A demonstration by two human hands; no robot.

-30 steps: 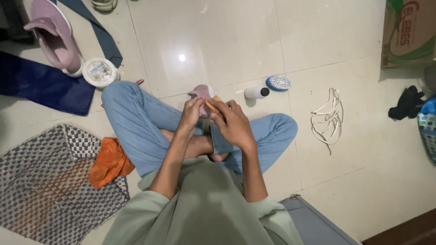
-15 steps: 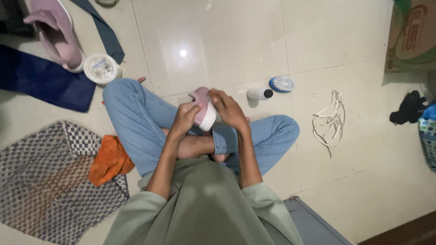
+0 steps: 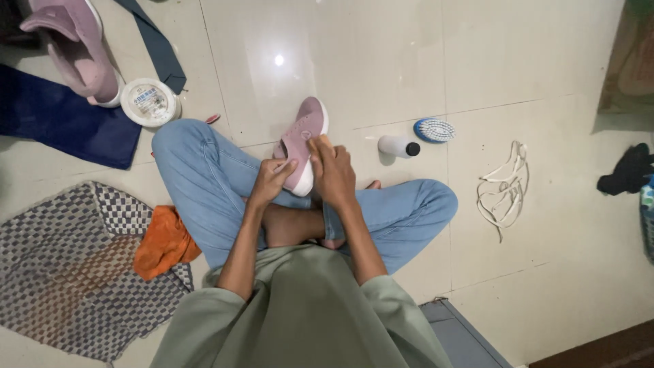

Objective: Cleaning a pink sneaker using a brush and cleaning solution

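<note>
I note the pink shoe [image 3: 303, 146] propped on the crossed legs, left hand [image 3: 271, 180] gripping its side, right hand [image 3: 332, 167] clasped over a small tan item against its sole edge; cleaning looks mid-way, brush [image 3: 434, 129] and laces [image 3: 504, 187] lying right of the shoe.

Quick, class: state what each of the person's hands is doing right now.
Left hand: closed on the side of the pink shoe, holding it.
Right hand: on the shoe's other side, fingers curled around something small; what it is cannot be told.
</note>
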